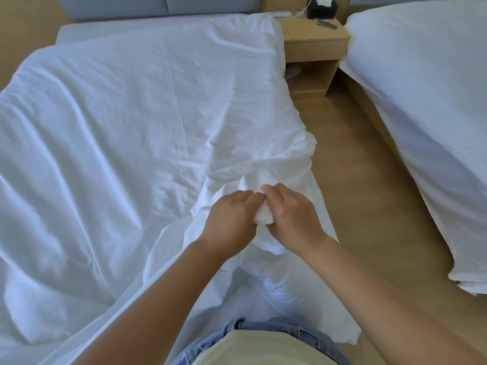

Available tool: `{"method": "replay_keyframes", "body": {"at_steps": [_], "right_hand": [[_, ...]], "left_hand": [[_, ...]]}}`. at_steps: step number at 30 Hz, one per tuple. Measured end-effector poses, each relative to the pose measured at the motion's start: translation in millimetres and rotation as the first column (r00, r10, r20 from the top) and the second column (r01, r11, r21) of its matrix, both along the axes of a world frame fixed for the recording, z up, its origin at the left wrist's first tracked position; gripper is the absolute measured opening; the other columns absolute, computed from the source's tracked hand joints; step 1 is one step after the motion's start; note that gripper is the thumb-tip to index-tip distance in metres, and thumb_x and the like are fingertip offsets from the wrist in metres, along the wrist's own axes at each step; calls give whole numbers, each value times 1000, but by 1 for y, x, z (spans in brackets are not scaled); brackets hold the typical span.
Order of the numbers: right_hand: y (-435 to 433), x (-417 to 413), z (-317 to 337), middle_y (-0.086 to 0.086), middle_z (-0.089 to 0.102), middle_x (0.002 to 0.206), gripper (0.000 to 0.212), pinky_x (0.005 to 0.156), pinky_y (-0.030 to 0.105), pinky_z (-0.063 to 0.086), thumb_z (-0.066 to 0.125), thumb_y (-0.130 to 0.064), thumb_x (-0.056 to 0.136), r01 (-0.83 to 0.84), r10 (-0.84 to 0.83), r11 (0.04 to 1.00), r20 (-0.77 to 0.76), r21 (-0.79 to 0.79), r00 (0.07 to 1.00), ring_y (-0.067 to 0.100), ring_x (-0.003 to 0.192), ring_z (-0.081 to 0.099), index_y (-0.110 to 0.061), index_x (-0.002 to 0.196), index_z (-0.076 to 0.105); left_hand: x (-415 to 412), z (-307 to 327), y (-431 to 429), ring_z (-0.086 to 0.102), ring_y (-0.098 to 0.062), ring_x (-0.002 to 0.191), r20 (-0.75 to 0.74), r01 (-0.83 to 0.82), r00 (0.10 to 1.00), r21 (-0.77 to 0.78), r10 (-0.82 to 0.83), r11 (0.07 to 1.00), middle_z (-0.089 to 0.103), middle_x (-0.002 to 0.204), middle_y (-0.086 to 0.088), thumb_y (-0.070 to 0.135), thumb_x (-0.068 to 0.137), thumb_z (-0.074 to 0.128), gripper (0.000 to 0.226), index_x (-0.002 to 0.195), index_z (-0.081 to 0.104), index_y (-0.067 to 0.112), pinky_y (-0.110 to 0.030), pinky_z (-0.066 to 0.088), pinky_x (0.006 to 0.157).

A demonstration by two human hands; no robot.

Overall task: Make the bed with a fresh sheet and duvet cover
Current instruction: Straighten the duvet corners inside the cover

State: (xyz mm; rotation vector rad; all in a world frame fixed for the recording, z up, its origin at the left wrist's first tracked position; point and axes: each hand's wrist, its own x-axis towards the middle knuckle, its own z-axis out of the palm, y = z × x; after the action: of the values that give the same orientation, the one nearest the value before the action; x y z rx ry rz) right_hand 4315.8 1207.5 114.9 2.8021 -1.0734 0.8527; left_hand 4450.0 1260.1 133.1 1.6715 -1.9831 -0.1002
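1. Gripping a bunched corner of the white sheet (131, 114) with left hand (233, 214) and right hand (291, 218), fingers curled round it, at the bed's (87, 29) near right corner.
2. Elsewhere spread wrinkled across the bed.
3. Beside the bed's head, right: a nightstand (316, 46).

Fingertips of the left hand (232, 213) and right hand (291, 214) vanish into the bunched sheet corner (264, 219) between them, so whatever it wraps is hidden. Far beyond the right hand, small items on the nightstand (316, 43) are too small to tell apart. The second bed (434, 106), further right, is cut off by the edge.
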Motion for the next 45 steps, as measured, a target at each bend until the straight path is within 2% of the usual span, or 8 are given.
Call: {"method": "replay_keyframes", "body": {"at_steps": [7,18,24,29,31,34,40,45], "right_hand": [[-2,11,3,11,47,64,39,47,10,2,76,8,38,209,-205,976,-65,59,977,17,43,26,-4,65,49],[-71,1,-19,13,49,62,18,42,21,21,39,11,62,-194,139,963,-270,-187,953,25,45,45,-7,63,45],[-110,6,-76,8,49,60,35,42,26,25,41,15,59,-494,409,794,-289,-355,866,20,46,41,-16,72,31],[-128,26,-100,7,53,60,31,42,25,24,33,16,62,-516,461,746,-233,-421,856,18,46,44,-10,57,49],[-134,33,-110,6,53,59,41,43,24,23,22,16,68,-507,460,754,-216,-418,861,18,45,45,-11,56,51],[-136,35,-119,6,53,58,46,42,25,22,15,12,74,-494,458,779,-188,-386,869,19,45,45,-11,55,50],[-117,24,-134,7,48,59,30,45,25,22,35,15,62,-444,439,851,-84,-281,895,21,48,42,-14,69,36],[-98,29,-121,11,47,60,31,51,26,20,46,14,62,-387,401,903,43,-184,915,23,52,40,-13,69,34]], "left_hand": [[-2,-19,-5,46,-24,44,19,-263,965,18,263,965,49,57,-4,-6,49,43,30,74,55,6,-26,29,46],[-63,-62,31,51,-30,90,-11,-48,999,-225,46,973,61,98,-15,-3,67,44,40,104,55,5,-43,43,85],[-115,-115,6,51,-20,56,245,154,937,348,-249,925,55,61,-5,6,43,71,24,64,62,10,-22,40,55],[-148,-156,-33,20,-40,138,410,-165,845,810,-343,563,21,148,-28,46,95,44,78,145,13,-4,-46,13,114],[-146,-175,-31,14,-40,141,457,-244,792,845,-405,476,15,152,-27,58,89,48,98,147,0,-4,-51,3,115],[-127,-189,-16,44,-32,126,409,-243,792,893,-454,380,47,134,-13,27,88,60,59,136,36,3,-46,20,112],[-66,-139,46,44,-21,37,158,89,953,669,-258,738,44,44,-2,-4,42,62,25,63,58,8,-21,33,44],[-14,-71,110,43,-23,44,171,31,979,411,-110,911,45,51,0,-3,75,38,20,74,41,16,-28,30,55]]}}
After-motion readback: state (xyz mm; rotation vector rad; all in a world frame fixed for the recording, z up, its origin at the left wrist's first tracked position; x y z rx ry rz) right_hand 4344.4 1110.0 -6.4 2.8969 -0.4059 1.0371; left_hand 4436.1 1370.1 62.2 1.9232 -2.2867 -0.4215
